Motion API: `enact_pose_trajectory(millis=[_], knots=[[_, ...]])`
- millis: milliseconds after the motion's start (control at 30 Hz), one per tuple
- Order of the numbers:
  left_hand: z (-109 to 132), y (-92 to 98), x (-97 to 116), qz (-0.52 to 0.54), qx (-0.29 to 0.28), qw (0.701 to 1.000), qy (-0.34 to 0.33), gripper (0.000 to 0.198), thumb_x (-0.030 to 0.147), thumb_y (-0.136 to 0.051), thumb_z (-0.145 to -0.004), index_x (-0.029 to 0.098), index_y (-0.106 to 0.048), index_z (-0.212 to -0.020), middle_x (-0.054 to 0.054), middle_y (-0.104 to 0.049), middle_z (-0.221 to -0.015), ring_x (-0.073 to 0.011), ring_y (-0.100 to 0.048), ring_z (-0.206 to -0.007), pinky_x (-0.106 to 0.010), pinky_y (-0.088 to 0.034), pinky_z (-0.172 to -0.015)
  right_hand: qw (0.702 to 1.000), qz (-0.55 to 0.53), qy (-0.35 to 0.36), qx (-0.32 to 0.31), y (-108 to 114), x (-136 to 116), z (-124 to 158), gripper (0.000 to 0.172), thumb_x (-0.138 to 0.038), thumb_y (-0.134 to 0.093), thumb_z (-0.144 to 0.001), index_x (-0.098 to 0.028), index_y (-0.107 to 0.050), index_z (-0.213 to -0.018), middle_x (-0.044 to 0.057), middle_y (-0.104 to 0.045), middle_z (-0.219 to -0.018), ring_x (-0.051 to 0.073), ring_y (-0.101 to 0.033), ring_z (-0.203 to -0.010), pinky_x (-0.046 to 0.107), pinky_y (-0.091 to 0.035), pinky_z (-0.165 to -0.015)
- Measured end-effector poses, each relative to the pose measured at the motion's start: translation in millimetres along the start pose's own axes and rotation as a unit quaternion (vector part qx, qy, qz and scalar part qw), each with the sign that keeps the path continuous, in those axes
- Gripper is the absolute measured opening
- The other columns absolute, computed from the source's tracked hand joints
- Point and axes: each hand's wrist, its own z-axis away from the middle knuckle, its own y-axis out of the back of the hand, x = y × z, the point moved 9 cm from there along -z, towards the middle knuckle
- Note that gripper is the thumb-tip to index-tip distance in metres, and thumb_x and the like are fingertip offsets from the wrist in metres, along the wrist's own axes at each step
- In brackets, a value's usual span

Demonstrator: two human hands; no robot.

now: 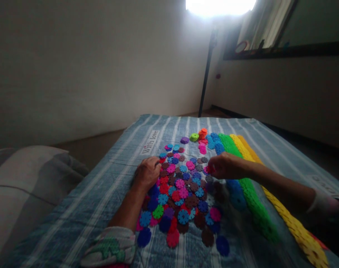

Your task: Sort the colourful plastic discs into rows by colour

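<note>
A loose heap of notched plastic discs (183, 192) in pink, red, blue, brown and purple lies spread on the striped cloth. At the heap's left edge is my left hand (148, 172), its fingers curled down among the discs; what they grip, if anything, is hidden. My right hand (224, 165) is at the right edge, its fingertips pinched on a red disc (210, 169). Beyond it are small stacks: an orange stack (203, 132), a lime green stack (194, 137), a purple stack (184, 140) and pink discs (202, 148).
To the right run long overlapping rows of discs: a blue row (236, 193), a green row (256, 203) and a yellow row (287, 219). The striped cloth (102, 186) covers the low table. A lamp stand (207, 74) rises behind it; bundled fabric (32, 178) lies at left.
</note>
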Motion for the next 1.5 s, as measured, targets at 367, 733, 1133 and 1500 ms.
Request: enact_pose_trajectory(millis=[367,733,1133,1500], knots=[[2,1.2,4,0.002,-0.009,1.0,0.005,0.021,0.02,-0.047,-0.082,0.019,-0.067,-0.087,-0.007,-0.072,-0.1,-0.0221,-0.065,-0.098,-0.035,-0.049,-0.095,0.982,-0.155,-0.022,-0.105,-28,13,-24,0.009,-0.022,-0.059,-0.08,-0.015,-0.064,-0.083,-0.004,-0.061,-0.061,0.008,-0.056,-0.051,0.018,-0.039,-0.05],[2,-0.4,2,0.004,-0.007,1.0,0.008,0.022,0.022,-0.046,-0.082,0.019,-0.067,-0.088,-0.008,-0.072,-0.1,-0.0232,-0.064,-0.098,-0.036,-0.049,-0.095,0.997,-0.032,0.0,-0.075,-21,4,-17,0.015,-0.025,-0.061,-0.082,-0.014,-0.07,-0.086,-0.001,-0.062,-0.065,0.008,-0.052,-0.058,0.02,-0.033,-0.055],[1,-1.7,1,0.006,-0.012,1.0,0.009,0.023,0.022,-0.045,-0.083,0.019,-0.067,-0.09,-0.008,-0.071,-0.103,-0.0228,-0.064,-0.101,-0.035,-0.049,-0.096,0.99,0.128,0.008,-0.06,-28,0,-13,0.016,-0.025,-0.054,-0.084,-0.019,-0.068,-0.081,-0.001,-0.056,-0.058,0.008,-0.041,-0.051,0.023,-0.022,-0.051],[1,-2.3,1,0.006,-0.006,1.0,0.003,0.022,0.022,-0.046,-0.082,0.019,-0.067,-0.089,-0.008,-0.072,-0.101,-0.0234,-0.064,-0.1,-0.036,-0.049,-0.095,0.995,0.085,0.035,-0.034,-22,-11,-16,0.012,-0.023,-0.06,-0.078,-0.019,-0.069,-0.085,-0.001,-0.06,-0.061,0.009,-0.049,-0.054,0.021,-0.028,-0.052]])
